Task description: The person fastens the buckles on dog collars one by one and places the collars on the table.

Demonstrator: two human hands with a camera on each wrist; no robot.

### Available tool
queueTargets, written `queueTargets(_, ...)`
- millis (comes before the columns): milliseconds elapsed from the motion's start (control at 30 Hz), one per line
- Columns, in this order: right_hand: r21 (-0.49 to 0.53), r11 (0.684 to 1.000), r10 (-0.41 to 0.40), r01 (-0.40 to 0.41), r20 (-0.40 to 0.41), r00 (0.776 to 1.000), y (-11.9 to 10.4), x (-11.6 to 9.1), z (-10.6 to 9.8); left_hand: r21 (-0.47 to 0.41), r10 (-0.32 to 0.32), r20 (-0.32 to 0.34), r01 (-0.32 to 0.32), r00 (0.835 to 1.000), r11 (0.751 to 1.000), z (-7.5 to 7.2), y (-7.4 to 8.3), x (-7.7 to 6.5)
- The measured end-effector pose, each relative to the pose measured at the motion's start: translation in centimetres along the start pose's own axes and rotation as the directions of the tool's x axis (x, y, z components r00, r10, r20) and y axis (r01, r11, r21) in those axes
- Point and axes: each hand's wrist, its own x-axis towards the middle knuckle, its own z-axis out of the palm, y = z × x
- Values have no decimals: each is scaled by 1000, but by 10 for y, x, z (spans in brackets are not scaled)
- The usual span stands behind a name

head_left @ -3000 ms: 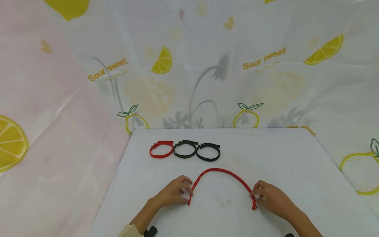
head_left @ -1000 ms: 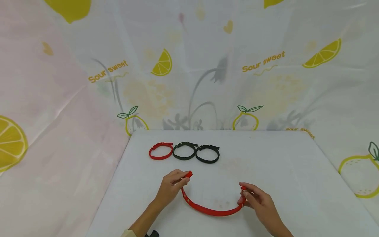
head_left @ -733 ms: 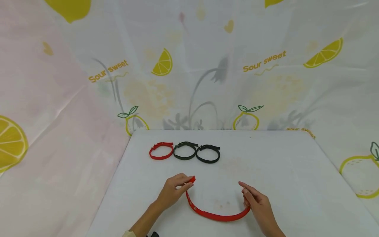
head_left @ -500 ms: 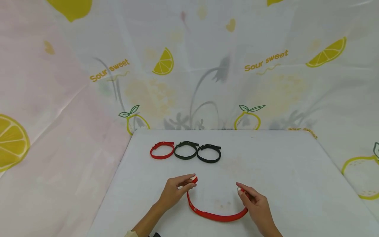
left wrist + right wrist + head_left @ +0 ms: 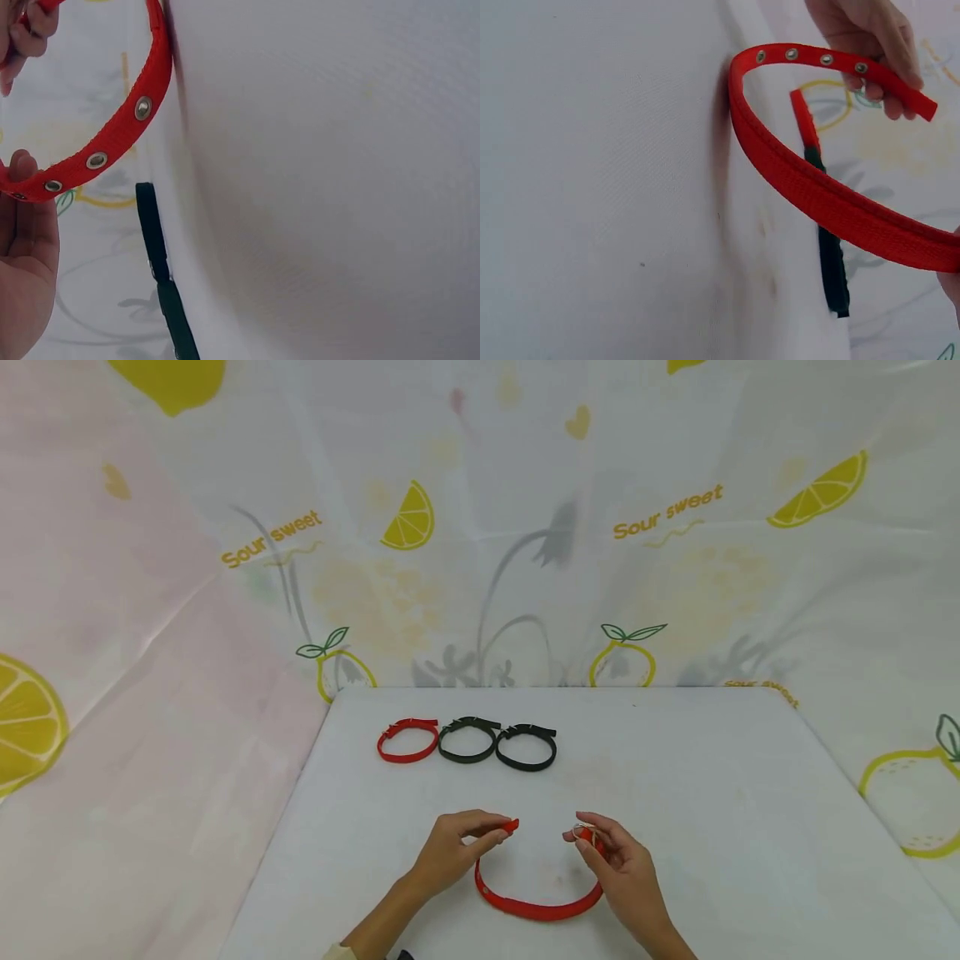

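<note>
A red collar [image 5: 538,912] hangs in a U between both hands in the head view, its curve low over the white table. My left hand [image 5: 459,850] pinches the tip of the strap end between thumb and fingers. Metal-rimmed eyelets [image 5: 826,59] line that end in the right wrist view. At the other end, my right hand [image 5: 626,870] holds the collar by its metal buckle [image 5: 582,832]. A small gap separates the strap tip from the buckle. In the right wrist view, most of the right hand lies out of frame.
Along the back of the white table [image 5: 712,793] lie three buckled collars in a row: a red one [image 5: 407,758], a dark green one [image 5: 467,759] and a black one [image 5: 527,767]. Behind the table hangs a lemon-print cloth [image 5: 480,585].
The red collar, earlier an arch lying on the table, has been raised and turned to curve toward me. Lately both hands have drawn closer together, bringing strap tip and buckle nearer.
</note>
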Motion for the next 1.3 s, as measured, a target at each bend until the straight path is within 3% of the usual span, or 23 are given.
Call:
queueTargets(133, 2, 999, -39, 39, 12, 999, 2, 1, 10, -2, 8, 22, -8, 1000, 1000, 5, 2, 0)
queueTargets(400, -127, 972, -184, 196, 97, 978, 12, 4, 20, -26, 58, 35, -57, 998, 998, 5, 32, 2)
queueTargets(533, -151, 966, -194, 210, 113, 974, 6, 2, 25, -22, 78, 29, -78, 997, 997, 4, 39, 3)
queueTargets(633, -157, 969, -171, 188, 114, 979, -5, -1, 28, -28, 100, 20, -99, 995, 995, 4, 40, 4)
queueTargets(800, -205, 953, -191, 221, 155, 969, -18, -6, 33, -35, 113, 10, -113, 994, 993, 6, 40, 3)
queueTargets(900, -202, 949, -209, 241, 168, 964, -16, -5, 34, -41, 136, 10, -135, 991, 990, 7, 40, 3)
queueTargets(1133, -172, 948, -236, 267, 181, 955, 13, 5, 37, -43, 142, -18, -143, 990, 989, 10, 40, 3)
queueTargets(1300, -157, 935, -285, 319, 204, 936, -2, 1, 40, -75, 146, -38, -149, 988, 986, 13, 36, 1)
